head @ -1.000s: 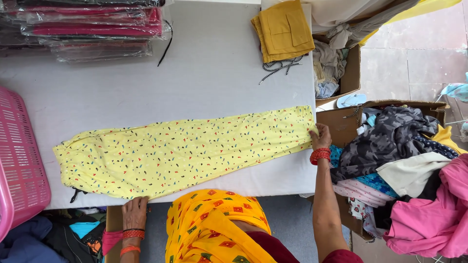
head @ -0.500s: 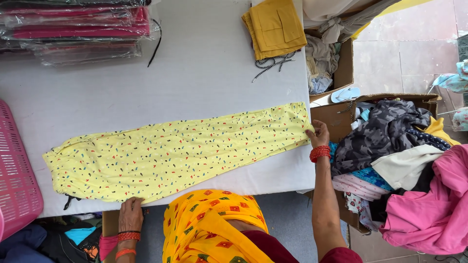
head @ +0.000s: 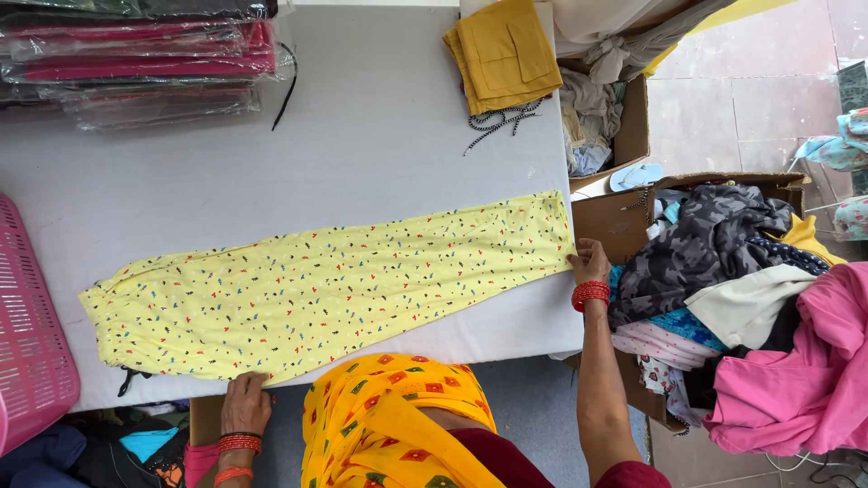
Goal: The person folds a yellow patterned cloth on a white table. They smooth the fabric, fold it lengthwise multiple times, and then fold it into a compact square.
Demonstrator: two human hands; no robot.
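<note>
While the white table (head: 380, 163) carries it, our yellow printed garment (head: 334, 289) lies flat and stretched lengthwise; our right hand (head: 589, 262) pinches its far end at the table's edge, and our left hand (head: 244, 405) grips its near hem.

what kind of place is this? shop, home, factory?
Probably a small garment packing or sorting workroom. Both hands, left hand and right hand, spread yellow printed trousers on a white table, with bagged folded garments stacked behind and cardboard boxes of loose clothes alongside.
</note>
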